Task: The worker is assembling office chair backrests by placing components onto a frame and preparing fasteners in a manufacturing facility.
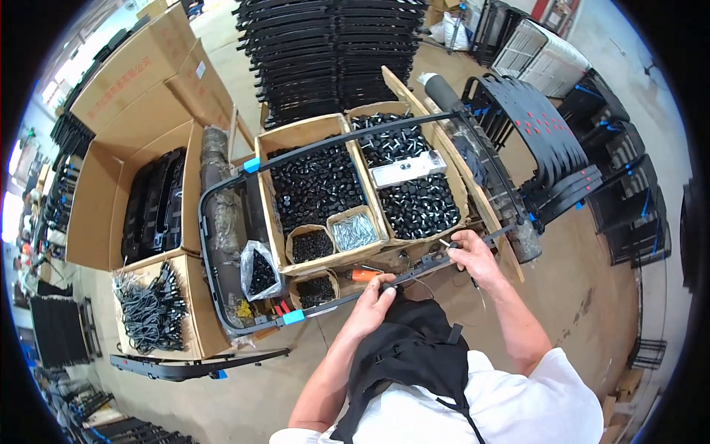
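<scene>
The right hand [475, 256] pinched a small pale-ended fastener [444, 242] tightly; the left hand [372, 305] closed around the black frame [339, 302], apparently steadying its near bar. The frame spanned the divided box [266, 200], likely keeping loose bolts [418, 206] in the box within reach.

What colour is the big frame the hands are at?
Black; the frame shows best in the head view.

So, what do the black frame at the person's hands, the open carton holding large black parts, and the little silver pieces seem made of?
Black frame: probably painted metal, satin, though plastic is possible; slim, smooth bars.
Open carton: matt brown cardboard; thin, flat flaps.
Silver pieces: likely bare or plated metal; bright glints.
</scene>
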Motion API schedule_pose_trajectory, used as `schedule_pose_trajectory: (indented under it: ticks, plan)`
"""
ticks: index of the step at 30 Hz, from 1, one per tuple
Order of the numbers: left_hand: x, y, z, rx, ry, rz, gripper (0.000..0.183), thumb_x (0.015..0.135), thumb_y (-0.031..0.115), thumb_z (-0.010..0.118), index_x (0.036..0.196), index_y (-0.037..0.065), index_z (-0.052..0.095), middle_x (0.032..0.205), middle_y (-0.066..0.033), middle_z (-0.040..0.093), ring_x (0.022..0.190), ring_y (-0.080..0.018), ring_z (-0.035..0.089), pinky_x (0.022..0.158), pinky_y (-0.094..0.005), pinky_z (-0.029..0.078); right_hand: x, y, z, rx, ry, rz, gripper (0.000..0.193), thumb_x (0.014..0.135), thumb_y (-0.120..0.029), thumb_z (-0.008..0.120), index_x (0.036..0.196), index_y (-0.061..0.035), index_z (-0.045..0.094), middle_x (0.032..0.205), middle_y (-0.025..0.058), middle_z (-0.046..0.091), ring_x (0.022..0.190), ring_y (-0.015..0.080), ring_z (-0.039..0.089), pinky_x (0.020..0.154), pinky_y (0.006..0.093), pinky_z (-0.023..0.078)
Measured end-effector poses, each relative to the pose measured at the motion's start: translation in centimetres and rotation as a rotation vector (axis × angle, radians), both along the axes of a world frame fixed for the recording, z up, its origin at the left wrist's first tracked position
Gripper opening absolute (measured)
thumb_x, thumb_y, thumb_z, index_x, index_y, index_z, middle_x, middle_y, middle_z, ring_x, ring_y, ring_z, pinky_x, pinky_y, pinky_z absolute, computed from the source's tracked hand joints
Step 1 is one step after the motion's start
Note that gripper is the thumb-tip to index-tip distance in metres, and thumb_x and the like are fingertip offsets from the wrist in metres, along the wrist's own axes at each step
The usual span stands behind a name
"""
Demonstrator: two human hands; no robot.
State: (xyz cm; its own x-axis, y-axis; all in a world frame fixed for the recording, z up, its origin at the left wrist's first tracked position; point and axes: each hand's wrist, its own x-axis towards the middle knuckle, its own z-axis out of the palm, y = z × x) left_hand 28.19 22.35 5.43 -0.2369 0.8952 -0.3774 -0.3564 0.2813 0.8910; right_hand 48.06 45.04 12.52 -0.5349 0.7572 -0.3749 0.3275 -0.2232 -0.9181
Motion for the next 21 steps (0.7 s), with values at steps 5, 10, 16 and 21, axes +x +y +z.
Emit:
schedule_pose_trajectory:
  ticks: [5, 10, 16, 21]
  plan:
    - [1.0, 3.2, -0.5, 0.055, 0.464, -0.05, 0.037, 0.105, 0.026, 0.065, 0.135, 0.004, 0.061, 0.113, -0.0145, 0.07, 0.107, -0.0244, 0.067, 0.095, -0.0371, 0.052, 0.5, 0.8, -0.2, 0.044, -0.011, 0.109, 0.032, 0.096, -0.012, 0.072, 0.124, -0.0027, 0.06, 0.099, 0.0021, 0.065, 0.086, 0.0104, 0.061, 0.072, 0.027, 0.047]
    - [1.5, 5.3, -0.9, 0.09, 0.705, -0.062, 0.037, 0.102, 0.024, 0.067, 0.134, 0.006, 0.066, 0.119, -0.0185, 0.071, 0.114, -0.0357, 0.066, 0.1, -0.0423, 0.051, 0.5, 2.8, -1.3, 0.11, 0.01, 0.13, 0.034, 0.094, -0.014, 0.073, 0.124, 0.0009, 0.065, 0.102, 0.0041, 0.066, 0.087, 0.0111, 0.06, 0.078, 0.0284, 0.05]
    - [1.7, 6.7, 0.3, 0.073, 0.829, -0.108, 0.035, 0.102, 0.022, 0.066, 0.133, 0.006, 0.066, 0.109, -0.0169, 0.069, 0.107, -0.0368, 0.065, 0.096, -0.0445, 0.051, 0.2, 6.0, -1.8, 0.08, 0.017, 0.193, 0.037, 0.092, -0.015, 0.075, 0.125, 0.001, 0.066, 0.1, 0.0036, 0.067, 0.085, 0.011, 0.061, 0.076, 0.0276, 0.052]
    - [2.6, 7.2, 2.2, 0.09, 0.944, -0.169, 0.038, 0.098, 0.014, 0.069, 0.136, 0.007, 0.066, 0.113, -0.0163, 0.067, 0.108, -0.036, 0.063, 0.098, -0.0427, 0.05, -0.4, 8.8, -1.2, 0.085, -0.089, 0.275, 0.035, 0.091, -0.011, 0.074, 0.124, -0.0003, 0.07, 0.101, 0.0036, 0.066, 0.085, 0.0103, 0.063, 0.076, 0.0291, 0.054]
